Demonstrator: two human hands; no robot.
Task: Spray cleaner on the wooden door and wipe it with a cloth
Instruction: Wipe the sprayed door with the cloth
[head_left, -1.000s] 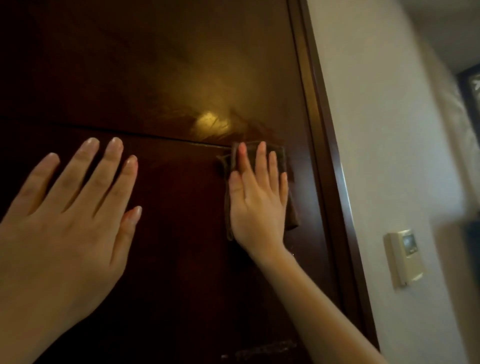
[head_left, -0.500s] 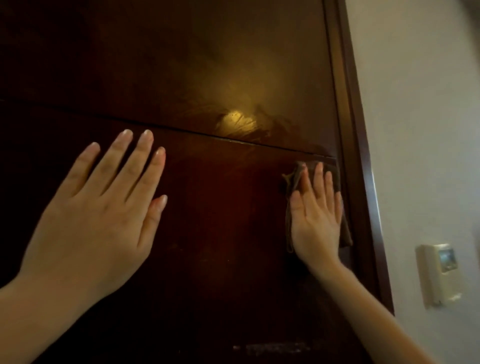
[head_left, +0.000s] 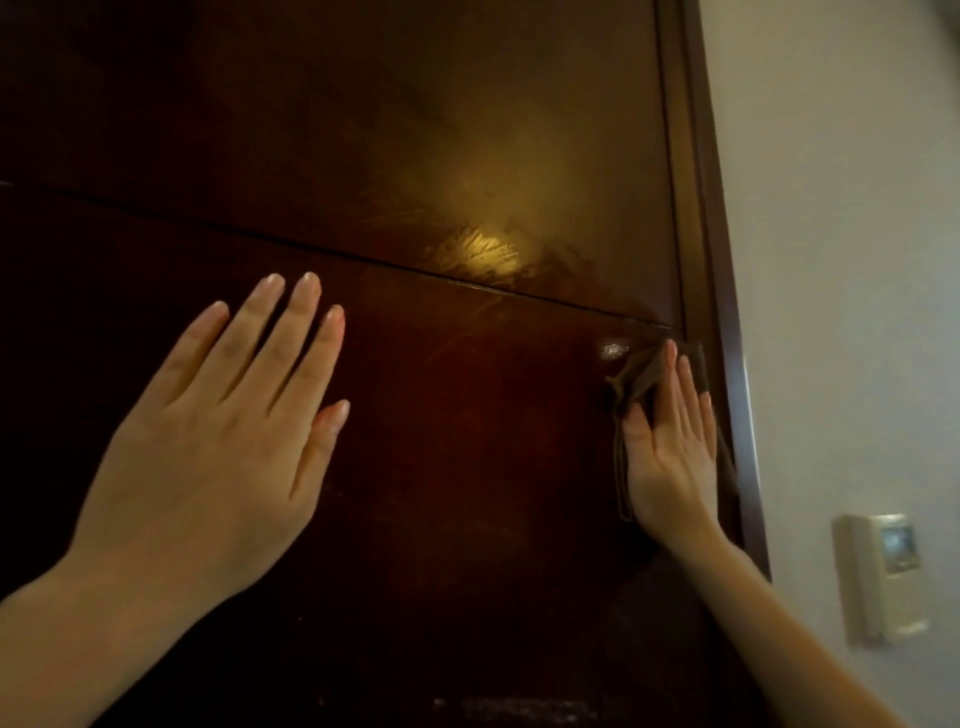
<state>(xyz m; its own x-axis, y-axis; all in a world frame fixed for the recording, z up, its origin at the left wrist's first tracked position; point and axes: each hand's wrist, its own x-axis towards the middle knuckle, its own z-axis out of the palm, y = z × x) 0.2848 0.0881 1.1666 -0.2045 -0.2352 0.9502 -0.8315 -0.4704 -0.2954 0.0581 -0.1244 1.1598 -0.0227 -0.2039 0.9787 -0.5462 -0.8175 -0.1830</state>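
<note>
The dark, glossy wooden door (head_left: 441, 467) fills most of the view, with a thin horizontal groove across it. My left hand (head_left: 228, 431) lies flat on the door below the groove, fingers straight. My right hand (head_left: 670, 441) presses a brown cloth (head_left: 636, 379) flat against the door's right edge, just under the groove, with straight fingers. A small wet patch (head_left: 614, 349) glints just left of the cloth's top. A streaky sheen (head_left: 478, 249) shows above the groove. No spray bottle is in view.
The door frame (head_left: 727, 312) runs down the right side of the door. Beyond it is a pale wall (head_left: 841, 260) carrying a beige control panel (head_left: 883, 571) at lower right.
My right hand has slid the cloth rightward along the door to its right edge. My left hand has stayed flat on the door. The view has shifted a little.
</note>
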